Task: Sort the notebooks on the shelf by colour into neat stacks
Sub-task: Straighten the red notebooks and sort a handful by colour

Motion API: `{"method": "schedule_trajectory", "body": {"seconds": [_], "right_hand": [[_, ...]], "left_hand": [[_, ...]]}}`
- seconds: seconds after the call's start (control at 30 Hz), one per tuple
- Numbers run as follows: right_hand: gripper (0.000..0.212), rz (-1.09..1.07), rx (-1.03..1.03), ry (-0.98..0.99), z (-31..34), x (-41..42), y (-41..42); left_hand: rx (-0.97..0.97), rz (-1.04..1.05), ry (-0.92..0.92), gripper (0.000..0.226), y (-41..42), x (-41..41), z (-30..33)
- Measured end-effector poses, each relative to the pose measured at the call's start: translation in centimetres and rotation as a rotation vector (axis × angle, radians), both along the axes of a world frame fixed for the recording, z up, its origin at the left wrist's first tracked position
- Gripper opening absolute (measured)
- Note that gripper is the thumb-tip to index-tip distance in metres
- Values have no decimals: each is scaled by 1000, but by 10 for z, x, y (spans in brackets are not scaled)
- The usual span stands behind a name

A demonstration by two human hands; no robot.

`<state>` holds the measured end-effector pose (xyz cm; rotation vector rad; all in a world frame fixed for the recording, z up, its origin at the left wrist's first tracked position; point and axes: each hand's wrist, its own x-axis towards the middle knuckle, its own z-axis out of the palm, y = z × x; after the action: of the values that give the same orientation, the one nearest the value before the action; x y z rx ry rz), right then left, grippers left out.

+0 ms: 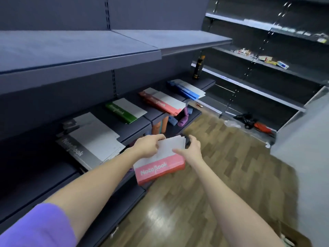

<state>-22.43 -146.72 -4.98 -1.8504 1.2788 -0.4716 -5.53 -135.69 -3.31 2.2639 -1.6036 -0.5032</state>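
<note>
In front of the shelf (135, 125), both arms reach out; left hand (148, 145) and right hand (191, 148) hold a red notebook stack (160, 164), fingers curled round its far edge. Shelf carries grey (89, 139), green (124, 111), red (163, 102), blue (187, 89) stacks. Fingertips partly hidden.

The small packets on the grey far-wall shelf (267, 60) are too blurred to identify. The left hand (148, 146) covers part of the held pink-banded notebook stack (160, 161), hiding its far corner. The brown cardboard box (295, 236) is cut off by the bottom edge.
</note>
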Motion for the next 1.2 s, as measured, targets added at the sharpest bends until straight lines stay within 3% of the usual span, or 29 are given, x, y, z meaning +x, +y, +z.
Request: {"method": "schedule_trajectory", "body": {"seconds": [0.07, 0.13, 0.2, 0.27, 0.37, 0.43, 0.5, 0.57, 0.7, 0.87, 1.0, 1.13, 1.2], "right_hand": [[88, 183, -200, 85, 10, 11, -26], [63, 450, -361, 350, 17, 20, -52], [37, 666, -374, 528, 17, 28, -75], [30, 734, -325, 527, 9, 35, -103], [41, 698, -326, 443, -2, 48, -143], [38, 690, -359, 390, -2, 56, -168], [36, 680, -363, 332, -2, 66, -195], [45, 657, -258, 257, 1, 74, -221], [50, 640, 34, 80, 2, 85, -255], [36, 685, 393, -109, 12, 87, -264], [42, 731, 455, -92, 18, 93, -262], [47, 734, 512, -109, 21, 99, -260], [43, 706, 549, -120, 21, 100, -260]], "left_hand": [[85, -91, -76, 44, -24, 0, 3], [115, -132, -100, 42, -46, 3, 3], [116, -120, -96, 40, -68, 5, 2], [133, -92, -128, 34, -92, 5, 1], [100, 38, -233, 11, -127, 11, 3], [64, 157, -323, 7, -145, 15, 9], [51, 199, -502, 27, -160, 21, 12], [11, 280, -557, 53, -170, 30, 17], [-136, 563, -415, 80, -176, 29, 22], [-141, 783, -139, 64, -165, 35, 4], [-325, 967, 223, 83, -173, 32, 0], [-495, 1122, 361, 97, -186, 33, 6], [-590, 1186, 584, 95, -190, 37, 4]]}}
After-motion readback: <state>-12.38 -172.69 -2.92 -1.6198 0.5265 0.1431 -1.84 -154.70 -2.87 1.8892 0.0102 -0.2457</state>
